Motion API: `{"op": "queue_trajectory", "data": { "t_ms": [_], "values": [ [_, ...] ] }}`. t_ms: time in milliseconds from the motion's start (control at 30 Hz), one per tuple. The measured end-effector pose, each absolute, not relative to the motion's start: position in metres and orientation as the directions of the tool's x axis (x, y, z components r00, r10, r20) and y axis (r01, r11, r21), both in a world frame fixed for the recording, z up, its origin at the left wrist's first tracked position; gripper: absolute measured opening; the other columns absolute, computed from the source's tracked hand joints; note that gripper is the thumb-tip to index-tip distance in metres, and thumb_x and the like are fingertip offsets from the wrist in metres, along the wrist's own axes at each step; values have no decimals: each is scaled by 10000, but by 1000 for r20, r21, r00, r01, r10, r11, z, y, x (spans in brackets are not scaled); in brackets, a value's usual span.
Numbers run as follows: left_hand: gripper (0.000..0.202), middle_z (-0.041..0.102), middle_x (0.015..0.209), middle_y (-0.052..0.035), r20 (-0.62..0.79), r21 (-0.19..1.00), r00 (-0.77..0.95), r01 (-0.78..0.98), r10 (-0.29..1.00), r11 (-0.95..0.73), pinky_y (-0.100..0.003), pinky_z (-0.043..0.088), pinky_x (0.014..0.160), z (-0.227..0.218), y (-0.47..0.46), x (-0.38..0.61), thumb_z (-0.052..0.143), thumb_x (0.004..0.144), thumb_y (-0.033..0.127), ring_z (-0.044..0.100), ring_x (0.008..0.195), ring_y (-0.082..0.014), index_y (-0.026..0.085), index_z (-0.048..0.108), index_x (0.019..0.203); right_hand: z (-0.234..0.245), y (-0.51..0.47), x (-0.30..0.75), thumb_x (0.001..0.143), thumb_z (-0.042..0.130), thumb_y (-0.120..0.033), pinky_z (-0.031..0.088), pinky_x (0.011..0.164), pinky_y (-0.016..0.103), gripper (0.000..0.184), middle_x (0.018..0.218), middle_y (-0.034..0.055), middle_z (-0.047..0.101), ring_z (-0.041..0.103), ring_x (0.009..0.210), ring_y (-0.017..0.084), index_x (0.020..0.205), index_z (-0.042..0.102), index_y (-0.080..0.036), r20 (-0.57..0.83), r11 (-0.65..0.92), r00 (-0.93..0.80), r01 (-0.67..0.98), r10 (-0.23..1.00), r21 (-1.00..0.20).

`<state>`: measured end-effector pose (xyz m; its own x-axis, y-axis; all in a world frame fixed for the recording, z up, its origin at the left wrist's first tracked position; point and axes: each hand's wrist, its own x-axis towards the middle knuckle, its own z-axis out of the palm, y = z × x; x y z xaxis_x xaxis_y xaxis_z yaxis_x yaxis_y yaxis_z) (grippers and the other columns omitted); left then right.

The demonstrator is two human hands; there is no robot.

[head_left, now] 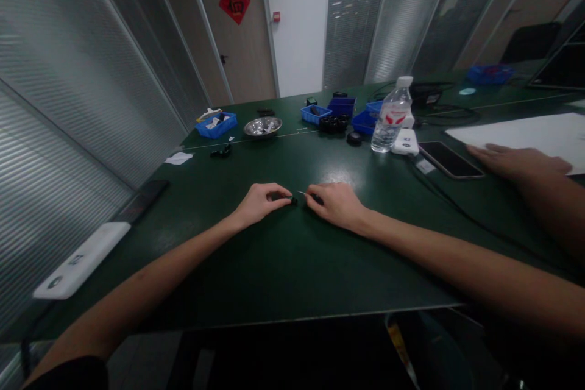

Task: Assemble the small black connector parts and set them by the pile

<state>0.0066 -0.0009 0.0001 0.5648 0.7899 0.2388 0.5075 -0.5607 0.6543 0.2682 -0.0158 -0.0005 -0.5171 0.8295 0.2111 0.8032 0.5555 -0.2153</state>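
Observation:
My left hand [261, 203] is closed in a pinch on a small black part [294, 201] at the middle of the green table [256, 274]. Facing it, my right hand [337, 205] is closed around a slim tool [301, 192] with a dark handle and a thin metal shaft. The shaft points left toward the black part. A narrow gap seems to lie between them, though contact is hard to judge at this size. Both hands rest low over the tabletop. The palm and fingers hide most of the tool's handle.
Farther back are a blue tray [216, 126], a metal bowl [262, 127], a small blue box [315, 113] and black parts [334, 124]. A water bottle [393, 116], white power bank [405, 142] and phone [450, 159] stand right. Another person's hand [521, 161] lies on white paper [543, 134].

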Motion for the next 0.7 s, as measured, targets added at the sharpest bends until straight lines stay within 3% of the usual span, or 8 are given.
{"op": "queue_trajectory", "data": {
  "t_ms": [133, 267, 467, 700],
  "values": [
    [277, 742, 1094, -39, 251, 638, 529, 539, 811, -550, -291, 461, 647, 1, 12, -5, 664, 934, 401, 590, 734, -153, 240, 755, 1140, -1, -16, 269, 1043, 418, -425, 311, 637, 281, 338, 879, 44, 714, 594, 724, 160, 1054, 685, -217, 207, 562, -524, 797, 826, -221],
    [314, 749, 1094, -62, 310, 595, 366, 645, 877, -479, -306, 470, 658, 4, 41, -41, 669, 918, 425, 599, 728, -166, 226, 760, 1144, -3, -14, 270, 1042, 417, -429, 312, 630, 280, 336, 882, 40, 712, 591, 721, 155, 1042, 678, -217, 207, 572, -536, 791, 819, -216],
    [342, 777, 1017, -65, 347, 601, -71, 782, 935, -164, -322, 510, 803, -3, 88, -133, 752, 821, 419, 690, 903, -230, 198, 789, 1080, -2, -15, 270, 1045, 414, -425, 307, 620, 276, 335, 873, 37, 708, 577, 709, 150, 1037, 677, -218, 230, 584, -540, 783, 809, -214],
    [337, 793, 936, -61, 285, 589, -474, 772, 833, 238, -326, 519, 871, -17, 99, -230, 797, 741, 413, 708, 919, -257, 199, 820, 1000, 1, -17, 269, 1043, 414, -427, 316, 619, 279, 342, 862, 34, 712, 587, 703, 150, 1044, 685, -218, 228, 581, -538, 783, 811, -221]
  ]
}}
